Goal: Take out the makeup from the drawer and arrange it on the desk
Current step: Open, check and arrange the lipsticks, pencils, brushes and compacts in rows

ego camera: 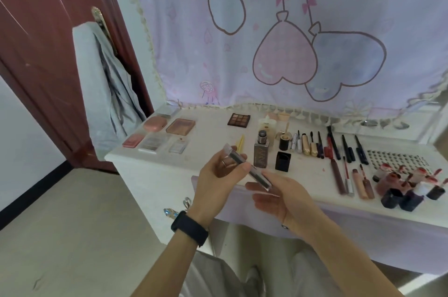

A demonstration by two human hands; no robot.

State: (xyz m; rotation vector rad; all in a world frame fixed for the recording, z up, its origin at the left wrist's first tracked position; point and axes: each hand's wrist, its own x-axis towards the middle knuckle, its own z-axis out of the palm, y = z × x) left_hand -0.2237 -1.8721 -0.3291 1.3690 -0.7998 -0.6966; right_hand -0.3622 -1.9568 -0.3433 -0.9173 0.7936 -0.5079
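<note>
Both hands hold one long clear tube with a dark core [249,169] above the front edge of the white desk [213,136]. My left hand [218,175], a dark band on its wrist, grips the tube's upper end. My right hand [276,196] holds its lower end from beneath. Makeup lies in groups on the desk: pink and clear compacts [155,124] at the left, a brown eyeshadow palette [238,119] at the back, a foundation bottle [261,151], mascaras and pencils [312,145], lip glosses [349,180] and lipsticks [412,187] at the right.
A lilac cloth with heart balloons [291,37] hangs behind the desk. A dark red door [48,42] with a grey garment [106,93] on its handle stands at the left. A drawer front with a jewelled knob [172,211] shows under my left wrist.
</note>
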